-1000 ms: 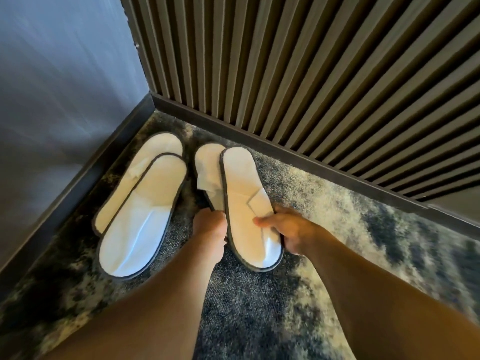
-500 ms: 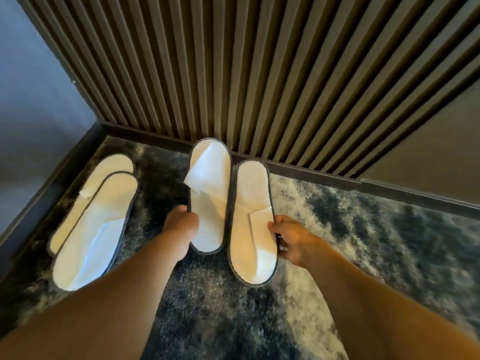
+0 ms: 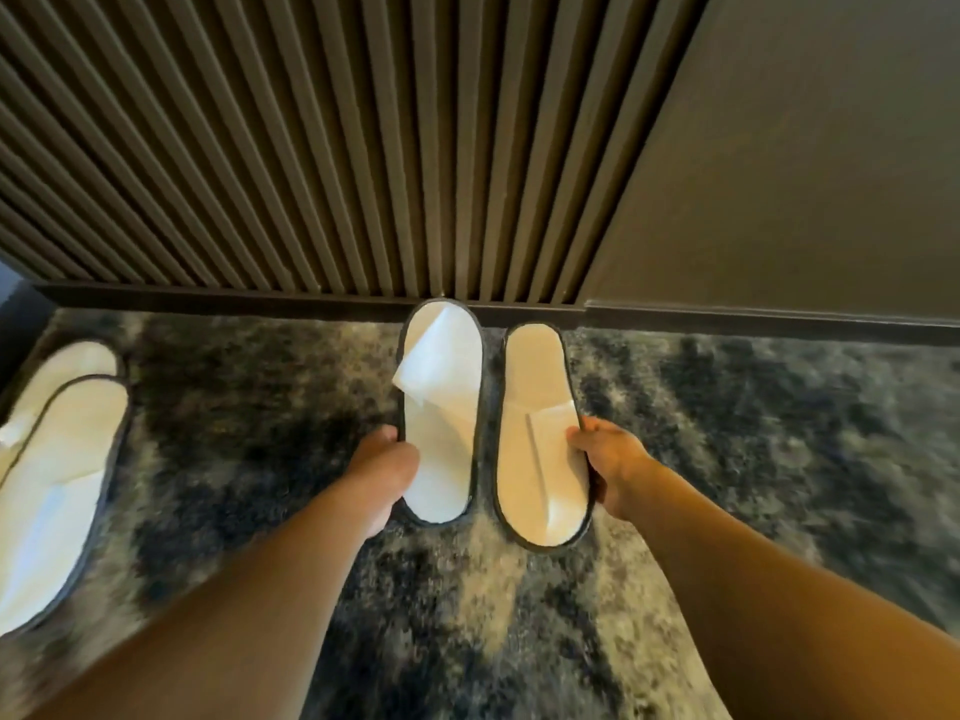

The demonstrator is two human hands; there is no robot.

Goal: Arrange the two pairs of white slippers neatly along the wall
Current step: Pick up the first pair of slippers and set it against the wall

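Observation:
Two white slippers with dark trim lie side by side on the carpet, one end toward the slatted wall. My left hand (image 3: 387, 467) grips the left slipper (image 3: 441, 459) at its left edge; that slipper's far end touches the baseboard and its strap is folded up. My right hand (image 3: 608, 459) holds the right slipper (image 3: 540, 459) at its right edge, and this slipper sits slightly nearer to me. A second pair (image 3: 57, 459) lies overlapped at the far left, partly cut off by the frame.
A dark slatted wall (image 3: 311, 148) with a dark baseboard (image 3: 234, 298) runs across the back, and a plain brown panel (image 3: 779, 148) continues it on the right. The floor is mottled dark and pale carpet (image 3: 753, 433). A corner wall edge shows at the far left.
Both hands have slid the held pair to the right along the wall, away from the corner pair, and separated the two slippers so they lie parallel. The view has shifted right.

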